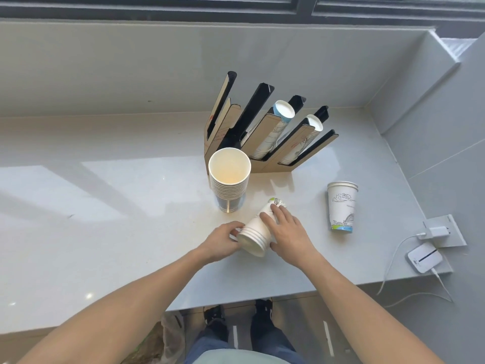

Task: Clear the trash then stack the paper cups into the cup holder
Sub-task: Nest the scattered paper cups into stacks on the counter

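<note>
A short stack of white paper cups [256, 233] lies on its side on the white counter [105, 219], rims toward me. My left hand [223, 241] grips the rims at its left; my right hand [287, 232] rests over its right side. Behind it stands an upright stack of cups [229, 177], open end up. An upside-down printed cup stack [341, 206] stands to the right. The black and brown cup holder [265, 135] at the back has angled slots; two right-hand slots hold cups [283, 112], and the left ones look empty.
A wall socket with a white charger [437, 231] and a small white device [423, 257] with cables sit at the counter's right edge. A plastic bag [170, 334] lies on the floor below the counter's front edge, beside my feet.
</note>
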